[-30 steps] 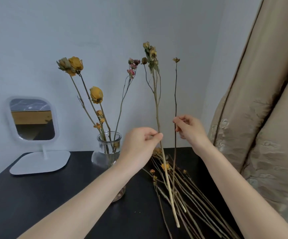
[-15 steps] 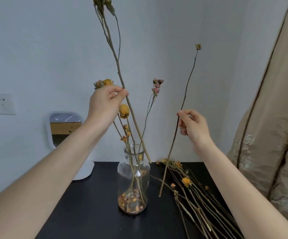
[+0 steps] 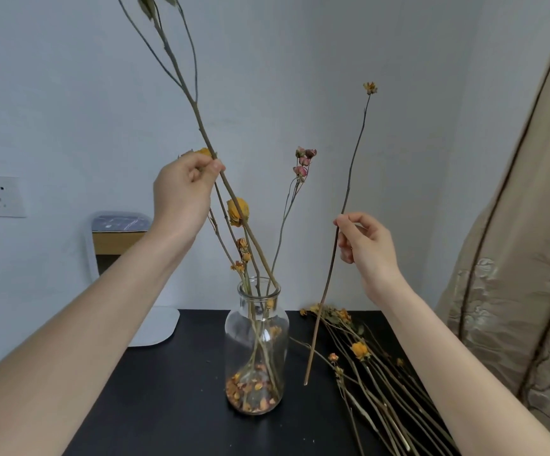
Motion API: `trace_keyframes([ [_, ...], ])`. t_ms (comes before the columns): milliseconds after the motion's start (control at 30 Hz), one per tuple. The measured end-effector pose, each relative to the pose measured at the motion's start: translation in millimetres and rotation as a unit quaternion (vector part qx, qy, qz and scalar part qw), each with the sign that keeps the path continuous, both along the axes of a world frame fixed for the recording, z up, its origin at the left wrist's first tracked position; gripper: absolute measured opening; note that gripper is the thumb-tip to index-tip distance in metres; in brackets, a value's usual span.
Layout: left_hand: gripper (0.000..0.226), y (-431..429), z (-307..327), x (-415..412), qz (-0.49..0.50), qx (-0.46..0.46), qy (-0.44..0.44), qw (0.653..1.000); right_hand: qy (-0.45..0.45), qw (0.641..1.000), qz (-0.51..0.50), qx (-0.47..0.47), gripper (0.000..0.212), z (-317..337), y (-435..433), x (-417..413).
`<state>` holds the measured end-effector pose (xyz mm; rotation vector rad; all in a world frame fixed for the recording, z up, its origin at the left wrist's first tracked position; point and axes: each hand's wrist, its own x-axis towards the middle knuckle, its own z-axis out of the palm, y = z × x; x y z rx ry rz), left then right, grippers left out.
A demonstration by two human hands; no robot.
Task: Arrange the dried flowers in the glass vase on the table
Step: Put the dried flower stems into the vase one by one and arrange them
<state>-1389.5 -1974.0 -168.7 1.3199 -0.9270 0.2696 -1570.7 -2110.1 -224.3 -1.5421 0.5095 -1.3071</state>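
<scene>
Left hand (image 3: 183,195) pinches branched stem (image 3: 201,126), foot now inside glass vase (image 3: 256,350) at frame centre, no longer hovering. Right hand (image 3: 364,246) pinches thin stem (image 3: 339,225), centre-right; probably next.

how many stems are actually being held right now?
2. The left hand pinches a long branched stem whose lower end is at the glass vase mouth. The right hand holds a thin single-bud stem upright, beside the vase, outside it.
</scene>
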Motion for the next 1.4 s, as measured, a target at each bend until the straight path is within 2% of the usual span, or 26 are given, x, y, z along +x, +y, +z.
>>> trace_keyframes([
  [100,0.012,3.1,6.8,3.7,0.006,-0.003,-0.02,1.0,0.006,1.0,-0.003,0.003,0.012,-3.2,-1.3,1.1],
  [333,0.017,-11.0,-28.6,0.2,0.047,0.138,-0.085,0.986,0.013,1.0,0.01,0.013,0.011,-9.9,0.4,7.5],
  [567,0.01,-16.9,-67.4,-2.4,0.02,0.204,-0.093,0.974,0.02,0.999,0.015,0.022,0.01,-14.6,1.7,11.1],
  [733,0.01,-20.1,-80.9,-3.3,-0.01,0.298,-0.095,0.95,0.019,0.999,0.021,0.02,0.011,-16.8,2.0,11.2],
  [1033,0.025,-30.9,-72.8,-12.8,-0.044,0.225,-0.06,0.971,0.033,0.999,0.016,0.013,0.014,-19.5,0.0,8.5],
  [1267,0.046,-44.4,-69.1,-13.2,-0.004,0.281,-0.089,0.956,0.033,0.999,0.016,0.02,0.015,-21.4,1.1,8.2],
  [1400,0.042,-46.8,-73.5,-15.5,0.002,0.297,-0.107,0.949,0.037,0.999,0.016,0.021,0.015,-22.5,2.5,8.7],
])
